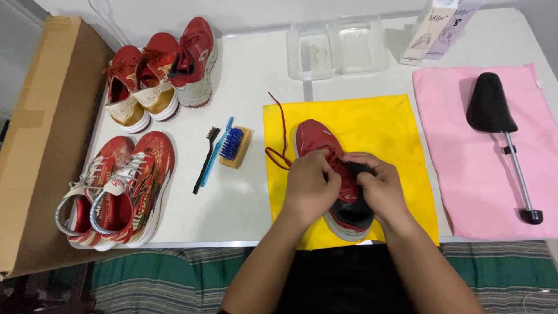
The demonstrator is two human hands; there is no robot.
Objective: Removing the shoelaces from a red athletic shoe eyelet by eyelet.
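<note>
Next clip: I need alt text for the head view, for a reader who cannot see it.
A person's left hand and right hand work at the lace of a red shoe lying on a yellow cloth on a white table. Five more red shoes and brushes lie to the left, a black shoe tree on a pink cloth to the right.

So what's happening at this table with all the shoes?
A person has both hands on a red shoe lying on a yellow cloth. The left hand and right hand pinch at its laces, and a loose red lace trails off to the side. Brushes, more red shoes and a black shoe tree on a pink cloth lie around.
</note>
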